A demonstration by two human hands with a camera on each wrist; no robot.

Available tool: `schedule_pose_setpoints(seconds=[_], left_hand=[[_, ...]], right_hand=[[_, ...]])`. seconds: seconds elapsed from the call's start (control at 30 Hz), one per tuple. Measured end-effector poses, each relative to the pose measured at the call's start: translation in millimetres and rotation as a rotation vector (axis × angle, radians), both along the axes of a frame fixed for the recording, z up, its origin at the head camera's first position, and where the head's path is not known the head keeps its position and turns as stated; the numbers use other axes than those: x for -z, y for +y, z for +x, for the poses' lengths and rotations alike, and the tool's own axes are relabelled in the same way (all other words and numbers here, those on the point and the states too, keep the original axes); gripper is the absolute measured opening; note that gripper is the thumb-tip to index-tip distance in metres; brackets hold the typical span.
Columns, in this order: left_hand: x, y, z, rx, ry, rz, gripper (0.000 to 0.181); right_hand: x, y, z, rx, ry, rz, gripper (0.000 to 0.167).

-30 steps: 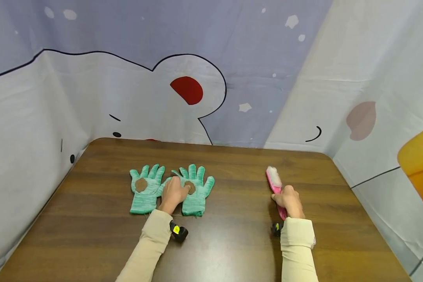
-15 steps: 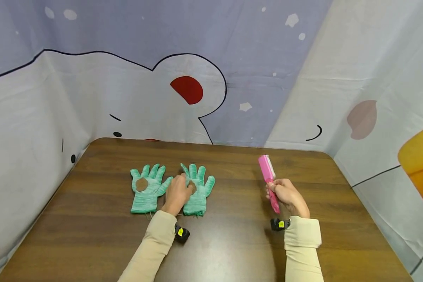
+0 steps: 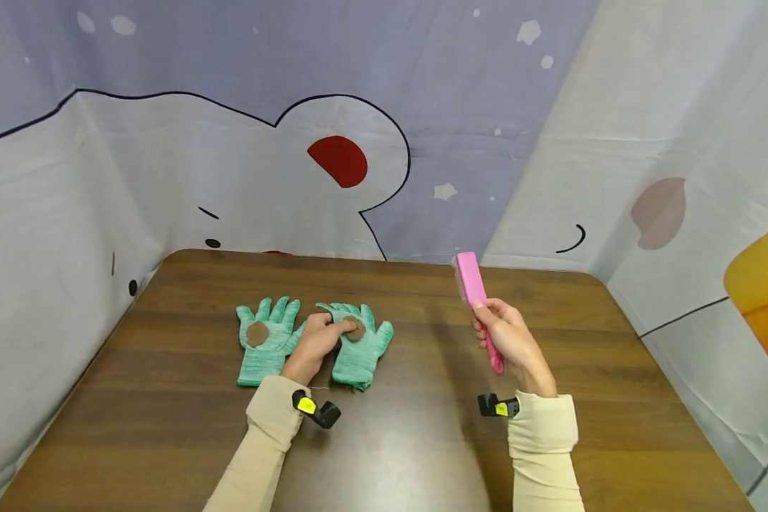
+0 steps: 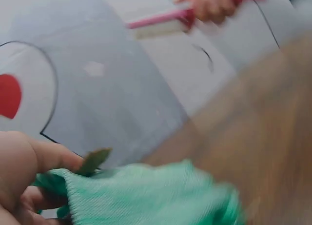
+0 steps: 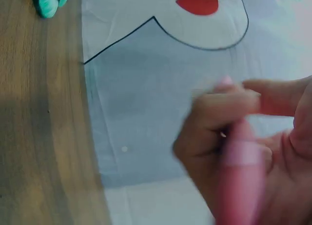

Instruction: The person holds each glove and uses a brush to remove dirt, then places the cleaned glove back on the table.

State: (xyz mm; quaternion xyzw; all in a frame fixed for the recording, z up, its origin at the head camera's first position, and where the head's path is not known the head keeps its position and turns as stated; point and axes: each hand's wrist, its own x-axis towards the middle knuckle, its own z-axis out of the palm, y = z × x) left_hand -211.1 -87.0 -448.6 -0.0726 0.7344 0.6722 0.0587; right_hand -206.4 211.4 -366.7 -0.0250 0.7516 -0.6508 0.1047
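My left hand (image 3: 311, 348) pinches the left edge of a green knit glove (image 3: 357, 364), its thumb by a round brown patch (image 3: 359, 331) on the palm. The left wrist view shows the glove bunched in the fingers and lifted at that edge. A second green glove (image 3: 260, 364) with a similar patch lies flat to the left. On the right, my right hand (image 3: 515, 345) grips a pink brush (image 3: 471, 277) by its handle, head up and raised above the table. Its pale bristles face left. Blur softens the brush handle (image 5: 240, 186) in the right wrist view.
Both gloves lie on a brown wooden table (image 3: 409, 419). A printed fabric backdrop (image 3: 461, 128) rises behind the table's back edge and along its sides. Each wrist wears a black camera strap, such as the left strap (image 3: 320, 411).
The brush has been lifted off the table and turned, its head now higher and further left. My left hand has gone from lying over the glove's edge to pinching it, and the glove has tilted slightly.
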Motion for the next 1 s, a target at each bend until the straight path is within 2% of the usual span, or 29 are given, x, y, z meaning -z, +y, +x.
schedule_pose_setpoints(seconds=[0.07, 0.17, 0.23, 0.33, 0.4, 0.43, 0.53, 0.6, 0.63, 0.67, 0.73, 0.9, 1.0], left_hand=[[-2.8, -3.6, 0.2, -0.013, -0.042, 0.205, 0.041], [-8.0, -5.3, 1.7, 0.03, -0.068, 0.469, 0.022], [-11.9, -4.3, 3.8, 0.108, -0.084, 0.621, 0.008], [-18.2, -1.1, 8.4, 0.242, -0.065, 0.743, 0.012], [-22.8, 1.2, 11.8, 0.274, -0.032, 0.749, 0.014], [-25.5, 2.2, 14.0, 0.276, -0.01, 0.741, 0.023], [-33.8, 8.3, 17.7, 0.188, 0.054, 0.657, 0.033], [-38.5, 13.7, 19.7, 0.115, 0.076, 0.588, 0.038], [-41.2, 17.1, 21.0, 0.083, 0.076, 0.564, 0.038], [-43.5, 20.6, 21.4, 0.05, 0.083, 0.539, 0.029], [-47.6, 26.2, 23.6, 0.017, 0.093, 0.525, 0.026], [-59.1, 38.6, 28.0, 0.035, 0.152, 0.639, 0.024], [-65.5, 46.4, 30.4, 0.052, 0.191, 0.701, 0.022]], right_hand=[[-2.8, -6.6, 1.6, 0.049, 0.031, 0.057, 0.039], [-5.5, -13.9, 4.0, 0.064, 0.087, 0.076, 0.043], [-7.1, -17.0, 6.5, 0.047, 0.139, 0.044, 0.036], [-10.3, -21.2, 11.9, 0.024, 0.249, -0.034, 0.023], [-13.7, -24.9, 16.6, 0.025, 0.302, -0.063, 0.019], [-15.7, -27.0, 19.0, 0.021, 0.321, -0.071, 0.018], [-22.0, -34.8, 25.4, 0.025, 0.324, -0.089, 0.016], [-24.7, -39.9, 29.1, -0.002, 0.308, -0.108, 0.015], [-25.4, -42.8, 31.0, -0.01, 0.296, -0.114, 0.017], [-25.6, -46.4, 32.6, -0.016, 0.291, -0.117, 0.02], [-24.7, -55.0, 35.5, -0.04, 0.281, -0.104, 0.028], [-20.4, -84.0, 40.2, -0.097, 0.277, -0.064, 0.034], [-22.7, -97.9, 44.1, -0.114, 0.303, -0.061, 0.037]])
